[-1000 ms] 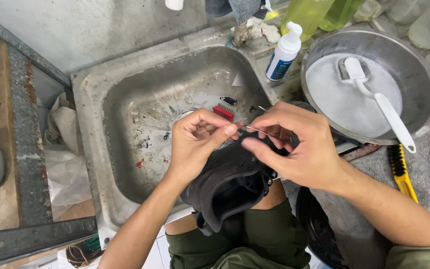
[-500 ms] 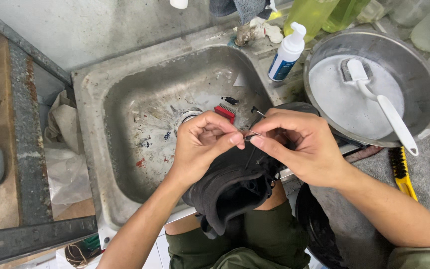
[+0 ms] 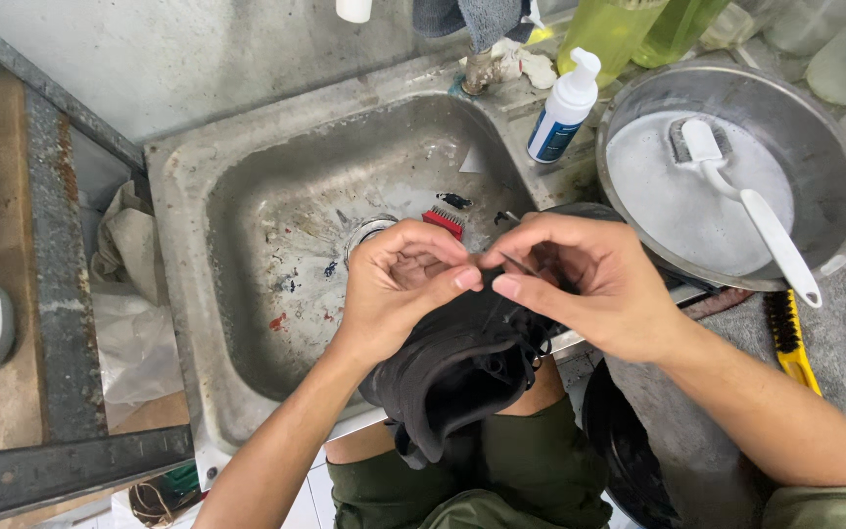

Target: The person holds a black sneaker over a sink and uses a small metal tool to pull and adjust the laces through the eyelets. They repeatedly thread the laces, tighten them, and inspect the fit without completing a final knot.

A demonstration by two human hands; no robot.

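black lace (image 3: 519,263) of dark fabric shoe (image 3: 462,367) is pinched by left hand (image 3: 399,289) and right hand (image 3: 589,284); unlacing step judged underway; further pulling needed.

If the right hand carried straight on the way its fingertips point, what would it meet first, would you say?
The right hand points leftward, its fingertips pinching a dark lace above the black shoe. It would meet the left hand at once; their thumb tips look nearly touching, though depth is unclear.
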